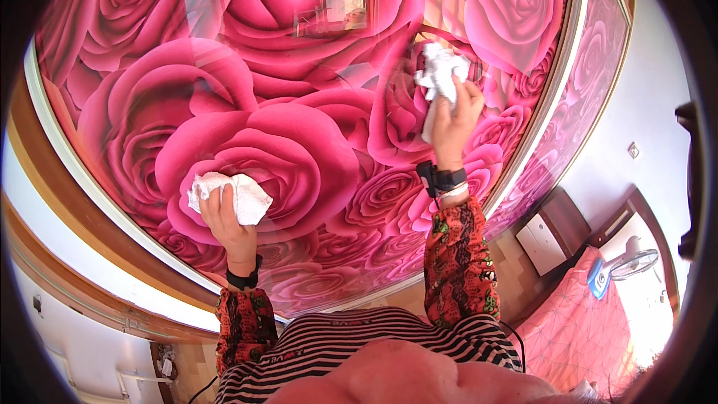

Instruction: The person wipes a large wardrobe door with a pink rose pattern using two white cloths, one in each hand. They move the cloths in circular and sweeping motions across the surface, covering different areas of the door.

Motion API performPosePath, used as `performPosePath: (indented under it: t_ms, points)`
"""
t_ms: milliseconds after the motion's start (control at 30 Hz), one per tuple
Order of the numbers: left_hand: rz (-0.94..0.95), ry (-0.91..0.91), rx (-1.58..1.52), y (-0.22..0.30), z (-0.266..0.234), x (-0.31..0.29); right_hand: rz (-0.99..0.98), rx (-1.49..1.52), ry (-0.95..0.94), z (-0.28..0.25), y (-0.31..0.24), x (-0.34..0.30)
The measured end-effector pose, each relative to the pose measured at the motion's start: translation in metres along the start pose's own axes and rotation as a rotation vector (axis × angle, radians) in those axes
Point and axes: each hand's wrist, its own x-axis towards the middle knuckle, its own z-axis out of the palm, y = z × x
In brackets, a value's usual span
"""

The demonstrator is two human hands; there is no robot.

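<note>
A large glossy panel printed with pink roses (299,150) fills the view in front of me, its surface showing reflections. My left hand (224,217) presses a white cloth (250,198) against the lower left part of the panel, fingers bent over it. Higher up on the right, my right hand (455,123) grips a second, crumpled white cloth (441,71) at the panel's surface; its edges are slightly blurred. Part of each cloth is hidden under the fingers.
A pale frame (550,108) borders the panel on the right, with another rose-printed panel (580,97) beyond it. At lower right are a bed with a pink cover (576,322), a fan (632,263) and a small cabinet (544,243). A wooden band (82,213) curves along the left.
</note>
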Motion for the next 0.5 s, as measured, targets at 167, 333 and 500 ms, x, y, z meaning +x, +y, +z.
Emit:
performPosePath:
  t_ms: [167,333,500]
  points:
    - [-0.010,0.000,-0.017,0.003,0.000,0.001,0.104,0.005,0.071,-0.003,0.010,0.002]
    - [-0.021,0.016,-0.050,0.006,0.002,0.000,-0.103,0.018,-0.052,0.023,-0.043,-0.009]
    - [-0.074,0.028,-0.043,0.017,0.004,-0.001,-0.477,0.175,-0.242,0.046,-0.096,-0.022]
